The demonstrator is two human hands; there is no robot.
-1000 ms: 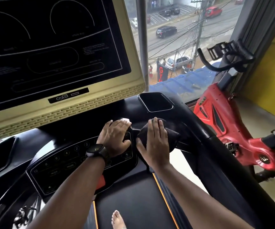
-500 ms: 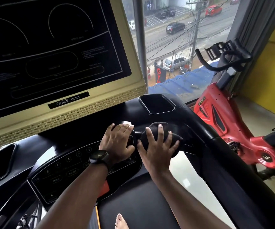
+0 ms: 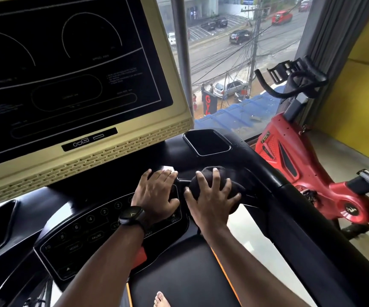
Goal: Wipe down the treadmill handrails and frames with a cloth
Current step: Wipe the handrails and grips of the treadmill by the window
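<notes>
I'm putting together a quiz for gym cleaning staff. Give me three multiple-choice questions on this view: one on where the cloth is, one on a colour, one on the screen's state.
1. Where is the black cloth? A) on the handlebar, under the right hand; B) on the bike saddle; C) on the belt.
2. What colour is the spin bike? A) blue; B) red; C) white.
3. The console screen is: A) dark; B) playing video; C) cracked.
Answers: 1A, the fingers wrap it there; 2B, its body by the window is red; 3A, only thin outlines show.
</notes>
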